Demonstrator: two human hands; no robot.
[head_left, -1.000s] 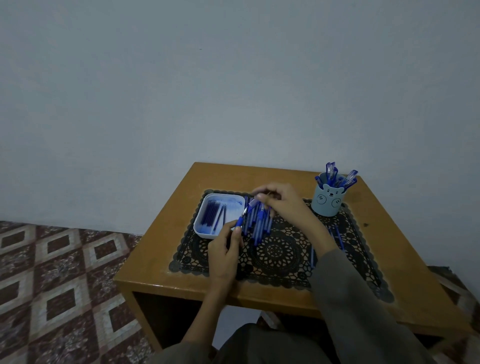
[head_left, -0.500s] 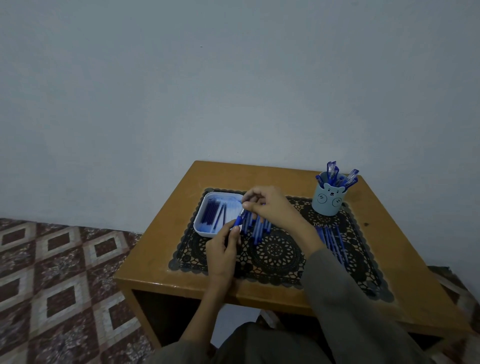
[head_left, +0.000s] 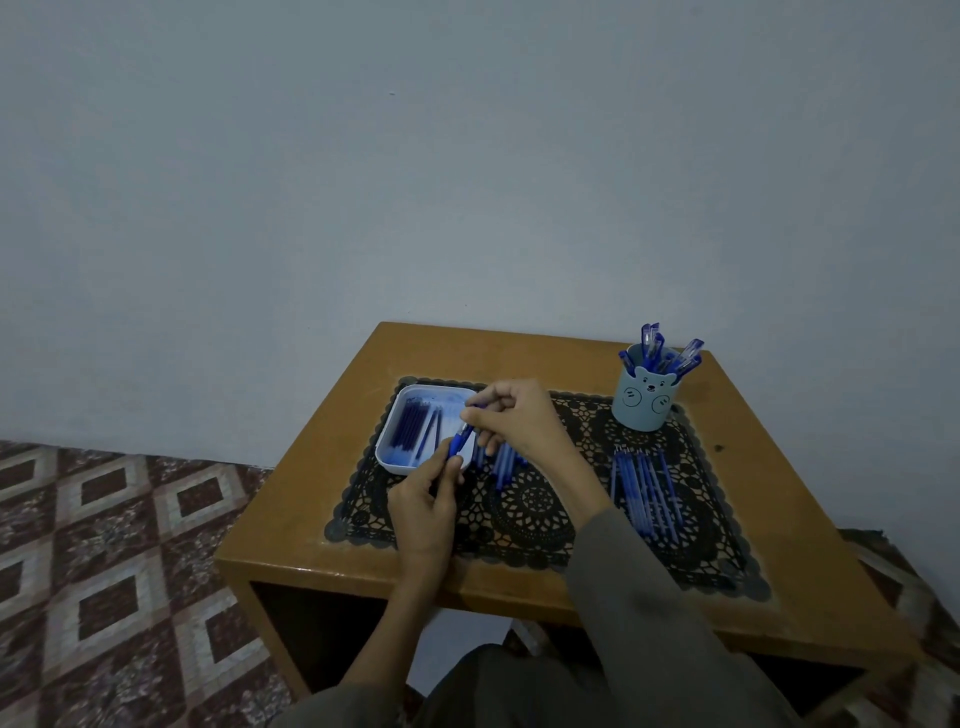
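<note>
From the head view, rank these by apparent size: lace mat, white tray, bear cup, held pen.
1. lace mat
2. white tray
3. bear cup
4. held pen, partly hidden by left hand and right hand

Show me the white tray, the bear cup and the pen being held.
white tray (head_left: 388, 461), head view, its near left corner.
bear cup (head_left: 645, 405), head view, its front wall.
held pen (head_left: 459, 440), head view, its blue grip section.

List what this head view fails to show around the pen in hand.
Head view:
- pen: lower barrel hidden in the left hand, upper end covered by the right hand pinching it.
- loose pens: partly under the right hand, uncountable.
- tray contents: too dark and small to identify.
- cup pens: lower halves behind the cup wall.
</note>
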